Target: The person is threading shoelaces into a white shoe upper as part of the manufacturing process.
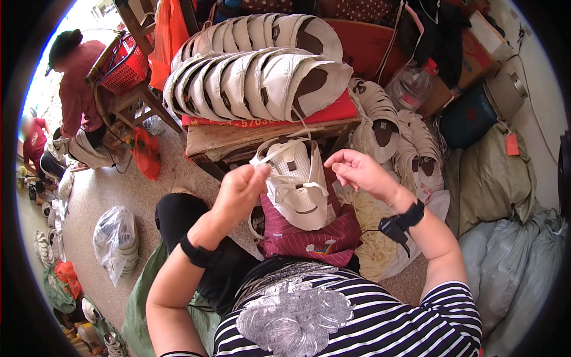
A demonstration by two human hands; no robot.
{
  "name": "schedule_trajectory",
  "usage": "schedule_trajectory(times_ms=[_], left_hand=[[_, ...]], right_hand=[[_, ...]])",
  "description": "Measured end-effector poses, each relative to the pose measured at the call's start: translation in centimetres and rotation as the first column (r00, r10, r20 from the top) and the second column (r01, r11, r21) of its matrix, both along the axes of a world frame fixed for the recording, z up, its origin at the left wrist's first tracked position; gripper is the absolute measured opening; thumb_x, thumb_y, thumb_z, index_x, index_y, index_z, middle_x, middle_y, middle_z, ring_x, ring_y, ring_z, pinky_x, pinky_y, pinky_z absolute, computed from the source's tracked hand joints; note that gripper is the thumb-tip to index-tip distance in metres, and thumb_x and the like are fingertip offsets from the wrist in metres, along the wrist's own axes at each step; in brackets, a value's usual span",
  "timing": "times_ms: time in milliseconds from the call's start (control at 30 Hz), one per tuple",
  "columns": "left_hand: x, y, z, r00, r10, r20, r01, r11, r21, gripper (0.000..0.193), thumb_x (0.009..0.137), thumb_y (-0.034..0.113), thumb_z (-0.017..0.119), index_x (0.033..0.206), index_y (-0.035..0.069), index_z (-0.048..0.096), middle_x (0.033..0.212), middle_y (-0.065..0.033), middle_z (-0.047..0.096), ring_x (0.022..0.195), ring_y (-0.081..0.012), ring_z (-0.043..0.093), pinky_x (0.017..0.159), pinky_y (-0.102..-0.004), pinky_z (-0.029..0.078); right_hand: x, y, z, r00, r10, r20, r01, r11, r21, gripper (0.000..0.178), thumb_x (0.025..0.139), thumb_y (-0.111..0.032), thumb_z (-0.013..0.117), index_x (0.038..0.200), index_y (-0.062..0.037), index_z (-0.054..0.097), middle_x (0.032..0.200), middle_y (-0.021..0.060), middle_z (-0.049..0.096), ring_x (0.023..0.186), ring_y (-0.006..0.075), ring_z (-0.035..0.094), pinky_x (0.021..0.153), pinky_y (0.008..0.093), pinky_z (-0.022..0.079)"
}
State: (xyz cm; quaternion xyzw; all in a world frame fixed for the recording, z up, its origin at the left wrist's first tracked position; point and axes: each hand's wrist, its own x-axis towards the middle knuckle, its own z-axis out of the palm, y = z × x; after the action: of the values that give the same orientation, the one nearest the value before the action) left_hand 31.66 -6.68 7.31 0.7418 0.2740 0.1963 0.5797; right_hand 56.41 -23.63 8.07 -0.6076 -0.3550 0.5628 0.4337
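A white shoe upper (303, 205) with mesh panels rests on the maroon striped cloth (285, 232) over my lap. My left hand (241, 190) is closed beside its left edge, gripping a narrow white strip (275, 153) that runs to the upper. To the right of the upper, my right hand (363, 172) is raised, thumb and forefinger pinched together. Whatever lies between those fingertips is too small to make out. Both wrists wear black bands.
Two rows of nested white shoe uppers (250, 83) lie on a wooden bench (208, 140) ahead. More stacked uppers (380, 125) sit at the right, above a pile of pale strips (369, 232). Grey sacks (517, 262) line the right side. Co-workers (83, 89) sit at far left.
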Motion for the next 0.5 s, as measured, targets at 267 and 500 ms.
schedule_trajectory(times_ms=[267, 500], left_hand=[[2.7, -1.2, 11.9, 0.884, -0.104, 0.456, 0.260, 0.920, -0.294, 0.049, 0.105, 0.034, 0.034, 0.063, 0.011, 0.043, 0.058, 0.0020, 0.036, 0.052, -0.0098, 0.032, 0.052, -0.0257, 0.029], [2.0, -1.8, 16.3, 0.745, -0.180, 0.643, 0.321, 0.941, -0.109, 0.052, 0.106, 0.037, 0.030, 0.061, 0.012, 0.039, 0.055, 0.0033, 0.033, 0.047, -0.0089, 0.026, 0.050, -0.0263, 0.026]], right_hand=[[-7.3, -2.0, 1.2, 0.561, -0.059, 0.826, -0.586, 0.676, 0.446, 0.019, 0.078, -0.013, 0.071, 0.096, -0.0048, 0.068, 0.100, 0.0076, 0.065, 0.088, 0.0256, 0.060, 0.080, 0.0359, 0.049], [-6.4, -1.0, 0.9, 0.689, 0.016, 0.724, -0.544, 0.671, 0.504, 0.013, 0.082, -0.014, 0.069, 0.089, -0.0032, 0.067, 0.089, 0.0079, 0.066, 0.083, 0.0232, 0.059, 0.075, 0.0348, 0.049]])
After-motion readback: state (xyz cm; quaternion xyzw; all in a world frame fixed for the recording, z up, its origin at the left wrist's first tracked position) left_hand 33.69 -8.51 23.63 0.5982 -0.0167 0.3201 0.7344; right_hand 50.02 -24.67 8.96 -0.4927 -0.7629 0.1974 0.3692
